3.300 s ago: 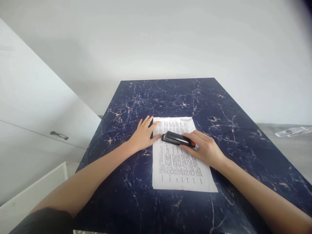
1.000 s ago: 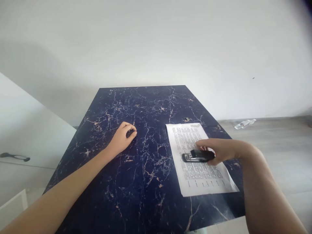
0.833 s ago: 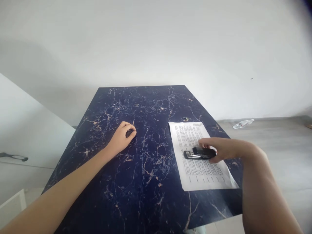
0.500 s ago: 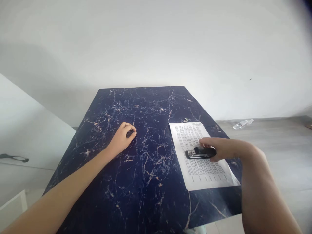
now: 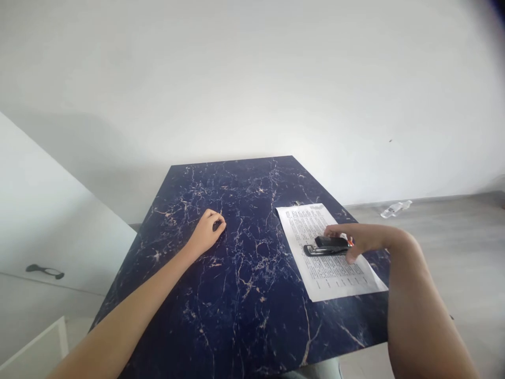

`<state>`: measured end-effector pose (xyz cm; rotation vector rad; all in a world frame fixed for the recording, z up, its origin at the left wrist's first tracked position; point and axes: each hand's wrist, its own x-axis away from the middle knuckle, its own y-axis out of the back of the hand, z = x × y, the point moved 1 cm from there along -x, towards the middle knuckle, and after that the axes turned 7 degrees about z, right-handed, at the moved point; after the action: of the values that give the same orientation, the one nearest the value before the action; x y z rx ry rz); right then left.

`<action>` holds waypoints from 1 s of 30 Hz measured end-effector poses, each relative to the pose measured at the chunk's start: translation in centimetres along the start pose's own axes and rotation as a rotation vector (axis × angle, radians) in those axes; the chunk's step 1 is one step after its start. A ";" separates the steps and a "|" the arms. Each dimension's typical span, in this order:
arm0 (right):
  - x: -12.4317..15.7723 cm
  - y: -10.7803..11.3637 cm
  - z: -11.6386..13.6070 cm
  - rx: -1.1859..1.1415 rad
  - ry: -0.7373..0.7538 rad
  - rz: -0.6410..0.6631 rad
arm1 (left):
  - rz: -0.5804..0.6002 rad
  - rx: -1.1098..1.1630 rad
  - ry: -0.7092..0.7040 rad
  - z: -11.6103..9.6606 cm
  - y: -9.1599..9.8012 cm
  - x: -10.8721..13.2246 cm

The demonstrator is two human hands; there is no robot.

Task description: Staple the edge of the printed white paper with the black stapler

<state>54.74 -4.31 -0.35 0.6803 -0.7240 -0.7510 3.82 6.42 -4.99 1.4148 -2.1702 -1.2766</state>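
A printed sheet of paper (image 5: 327, 263) lies on the right side of the dark blue marble-patterned table (image 5: 244, 284). On the sheet rests a black stapler (image 5: 325, 246) with an orange end. My right hand (image 5: 355, 239) curls over its right end, fingers around it. My left hand (image 5: 209, 230) rests on the bare tabletop left of centre, fingers curled loosely with nothing visible in them.
A white cabinet with a dark handle (image 5: 44, 271) stands to the left of the table. A clear plastic bottle (image 5: 394, 209) lies on the grey floor by the white wall at the right. The paper sits close to the table's right edge.
Paper and stapler moved from the table's middle to its right side. My left hand left the paper and curled on the bare table. Lately the view tilted up slightly; the hands barely moved.
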 end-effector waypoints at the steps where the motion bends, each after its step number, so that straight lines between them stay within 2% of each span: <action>1: 0.6 0.4 -0.1 -0.085 0.007 0.020 | -0.002 0.001 -0.002 0.1 0.0 0.0; 2: 1.1 0.6 -0.5 -0.183 0.020 0.003 | -0.007 0.000 -0.005 0.1 -0.1 0.1; 3: 1.5 0.8 -1.2 -0.274 0.040 -0.079 | -0.013 -0.010 -0.015 0.2 -0.2 0.1; 7: 1.3 -0.2 -5.0 -0.499 0.054 -0.614 | -0.062 -0.143 -0.079 0.0 -0.9 0.4; 11: -0.6 -1.7 -7.5 -0.628 -0.018 -0.832 | -0.111 -0.242 -0.114 -1.0 -1.5 0.9; 14: -1.3 -2.0 -7.6 -0.611 -0.060 -0.888 | -0.130 -0.262 -0.115 -1.3 -1.6 1.2; 19: -1.7 -1.9 -6.9 -0.500 -0.132 -0.868 | -0.142 -0.209 -0.060 -0.9 -1.0 1.4; 30: -2.5 -1.7 -6.5 -0.373 -0.130 -0.833 | 0.053 0.122 0.005 -0.8 1.0 1.9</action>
<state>57.89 -1.45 -6.17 0.5825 -0.3755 -1.6601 2.74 4.57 -4.16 1.3923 -2.3018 -1.1387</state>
